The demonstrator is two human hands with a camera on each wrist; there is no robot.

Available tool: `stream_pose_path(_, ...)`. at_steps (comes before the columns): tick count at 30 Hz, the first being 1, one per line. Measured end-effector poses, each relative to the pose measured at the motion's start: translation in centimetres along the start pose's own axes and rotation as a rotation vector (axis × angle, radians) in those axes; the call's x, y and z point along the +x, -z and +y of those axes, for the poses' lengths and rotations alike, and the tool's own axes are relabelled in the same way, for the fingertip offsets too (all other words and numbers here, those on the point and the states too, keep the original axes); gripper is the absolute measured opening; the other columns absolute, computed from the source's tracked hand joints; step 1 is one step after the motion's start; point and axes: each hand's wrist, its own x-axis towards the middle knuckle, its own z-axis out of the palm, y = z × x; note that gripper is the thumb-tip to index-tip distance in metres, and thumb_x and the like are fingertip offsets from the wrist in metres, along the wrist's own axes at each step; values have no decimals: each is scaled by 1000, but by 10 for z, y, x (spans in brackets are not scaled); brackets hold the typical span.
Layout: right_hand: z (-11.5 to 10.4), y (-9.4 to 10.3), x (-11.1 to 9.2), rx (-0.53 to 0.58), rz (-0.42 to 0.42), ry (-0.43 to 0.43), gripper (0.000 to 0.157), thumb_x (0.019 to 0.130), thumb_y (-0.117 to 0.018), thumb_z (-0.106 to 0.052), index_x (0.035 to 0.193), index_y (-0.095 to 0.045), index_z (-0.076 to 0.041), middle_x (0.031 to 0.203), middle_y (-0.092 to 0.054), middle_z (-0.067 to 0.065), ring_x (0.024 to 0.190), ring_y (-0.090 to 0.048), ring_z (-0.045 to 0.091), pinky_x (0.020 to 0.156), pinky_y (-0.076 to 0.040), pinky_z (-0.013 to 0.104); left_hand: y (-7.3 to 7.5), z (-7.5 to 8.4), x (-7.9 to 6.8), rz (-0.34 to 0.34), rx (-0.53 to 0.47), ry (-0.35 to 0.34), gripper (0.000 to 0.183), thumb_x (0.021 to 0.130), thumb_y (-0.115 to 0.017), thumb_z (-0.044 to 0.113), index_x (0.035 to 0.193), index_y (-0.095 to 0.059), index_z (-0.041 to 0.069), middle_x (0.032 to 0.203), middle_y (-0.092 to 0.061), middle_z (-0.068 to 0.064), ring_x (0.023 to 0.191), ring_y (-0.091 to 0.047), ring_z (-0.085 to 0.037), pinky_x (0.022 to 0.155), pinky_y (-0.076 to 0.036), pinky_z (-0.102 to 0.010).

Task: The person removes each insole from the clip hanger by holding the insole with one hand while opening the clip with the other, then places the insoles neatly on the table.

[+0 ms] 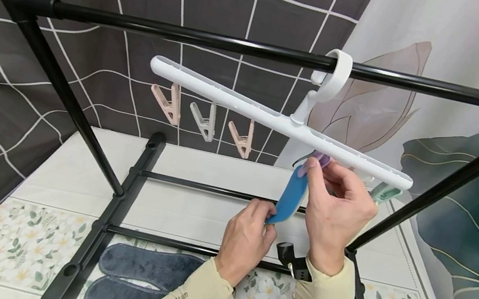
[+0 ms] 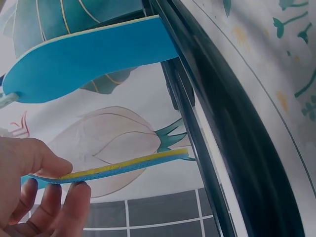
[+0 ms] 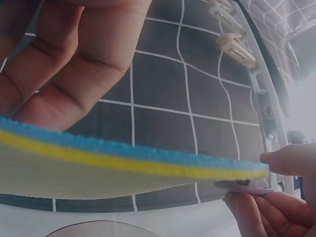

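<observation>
My right hand (image 1: 339, 210) pinches a purple clothespin (image 1: 323, 159) under the white clip hanger (image 1: 237, 105), at the top end of a blue insole (image 1: 291, 196). Below it, my left hand (image 1: 245, 236) holds the insole's lower end between thumb and fingers. In the left wrist view, the insole (image 2: 123, 167) shows edge-on, with a yellow layer over the blue. A second blue insole (image 2: 94, 61) hangs beside it, a pale clip at its rounded end. From the right wrist, the held insole (image 3: 133, 158) stretches across to my right fingertips (image 3: 247, 212).
The hanger's hook (image 1: 338, 79) loops over the black rack bar (image 1: 192, 35). Two pink clothespins and a grey clothespin (image 1: 203, 120) dangle at its left; a green one (image 1: 385, 192) is at its right end. Grey slippers (image 1: 142, 266) lie below on the patterned mat (image 1: 21, 239).
</observation>
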Motion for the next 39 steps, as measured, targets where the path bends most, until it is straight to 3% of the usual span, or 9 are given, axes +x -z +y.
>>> stream_pose_path(7,-14,-1,2,8,14,15,14,77,-72,-8,82,-71,6,72,-68,14,61,-64,5,60,-51,16,1,-2,0,10,-16,13,27,72,-64,2,96,-58,10,87,-57,0,73,-58,-8,64,-50,-21)
stream_pose_path(39,-13,-1,6,10,20,52,13,78,-70,-5,80,-70,8,72,-68,16,62,-64,5,61,-51,16,2,-10,-1,2,-38,54,24,71,-63,2,94,-58,9,85,-58,-1,73,-62,-12,63,-51,-20)
